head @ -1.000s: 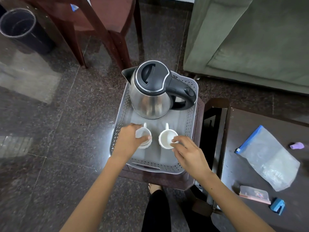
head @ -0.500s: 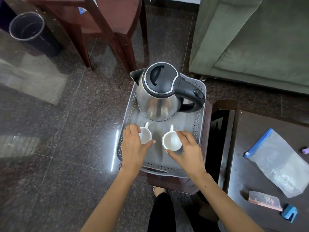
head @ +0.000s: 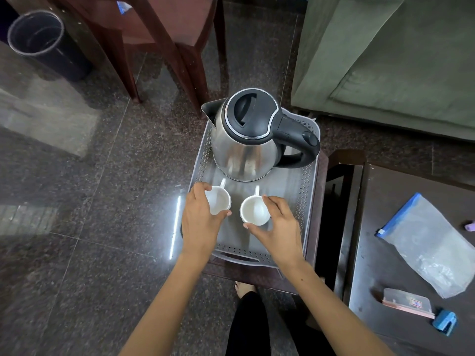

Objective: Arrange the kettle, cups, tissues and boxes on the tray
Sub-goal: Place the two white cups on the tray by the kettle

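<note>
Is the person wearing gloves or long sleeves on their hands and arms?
No. The left hand and right hand are bare: no gloves, rings, or watch visible. Both forearms are uncovered as far as the picture shows, so no sleeves appear.

Grey tray [head: 307, 201] on brown stool [head: 321, 201]

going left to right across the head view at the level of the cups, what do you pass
left hand → left white cup → right white cup → right hand → perforated grey plastic tray's right wall → clear zip bag with blue seal
</note>
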`<move>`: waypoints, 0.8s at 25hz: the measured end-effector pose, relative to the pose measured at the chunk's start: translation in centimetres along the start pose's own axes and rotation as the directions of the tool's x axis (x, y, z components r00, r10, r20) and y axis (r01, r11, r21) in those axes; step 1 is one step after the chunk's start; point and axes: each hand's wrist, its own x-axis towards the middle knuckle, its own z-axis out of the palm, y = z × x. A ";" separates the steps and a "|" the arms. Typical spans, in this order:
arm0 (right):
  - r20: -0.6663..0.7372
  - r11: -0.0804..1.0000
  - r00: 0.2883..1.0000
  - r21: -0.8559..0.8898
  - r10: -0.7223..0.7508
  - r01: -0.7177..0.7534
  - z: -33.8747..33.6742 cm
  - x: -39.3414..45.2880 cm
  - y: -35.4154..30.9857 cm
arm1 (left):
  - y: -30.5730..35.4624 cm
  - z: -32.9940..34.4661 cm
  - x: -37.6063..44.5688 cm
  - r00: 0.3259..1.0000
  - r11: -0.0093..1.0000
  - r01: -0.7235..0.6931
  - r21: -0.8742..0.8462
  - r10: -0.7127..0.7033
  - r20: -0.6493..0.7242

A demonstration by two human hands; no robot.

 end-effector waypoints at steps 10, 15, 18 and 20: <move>-0.063 1.000 0.998 0.005 -0.014 0.014 1.0 0.4 -0.1 | -0.1 -0.1 0.7 1.000 0.999 -0.005 -0.037 0.005 -0.003; -0.076 1.000 0.997 0.004 -0.010 0.010 1.3 0.4 -0.2 | 0.1 0.0 0.9 1.000 0.999 -0.009 -0.050 0.008 -0.008; -0.071 1.000 0.997 0.012 -0.001 0.002 1.3 0.4 -0.3 | 0.0 -0.1 0.9 1.000 0.999 -0.019 -0.036 0.019 -0.001; -0.067 1.000 0.998 0.026 0.010 -0.008 1.3 0.5 -0.3 | 0.0 -0.3 0.8 1.000 0.999 -0.029 -0.029 0.029 0.004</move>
